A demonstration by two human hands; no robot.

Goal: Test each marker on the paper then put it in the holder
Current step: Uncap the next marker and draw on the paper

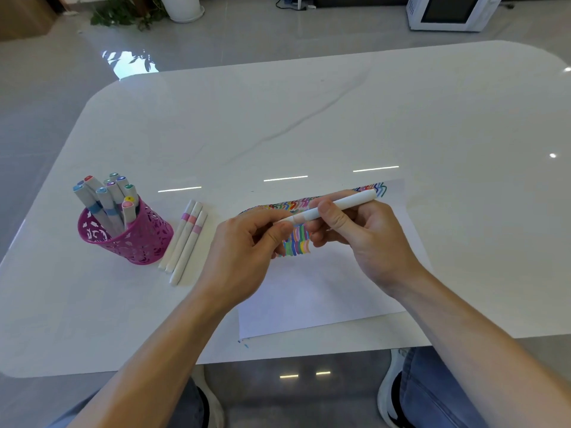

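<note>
A white marker (pixel 346 203) with a pale peach band is held level above the paper (pixel 321 291). My right hand (pixel 361 239) grips its barrel between thumb and fingers. My left hand (pixel 247 245) pinches its left end, where the cap sits. The paper carries rows of coloured squiggles (pixel 296 242), partly hidden by both hands. A pink perforated holder (pixel 129 236) stands at the left with several markers upright in it. Three white markers (pixel 185 239) with pink and purple bands lie side by side on the table just right of the holder.
The white marble table (pixel 309 118) has a rounded front edge near my knees. Small blue ink marks (pixel 244 344) sit by the paper's lower left corner. A potted plant (pixel 129 13) and a white appliance (pixel 448 10) stand on the floor beyond.
</note>
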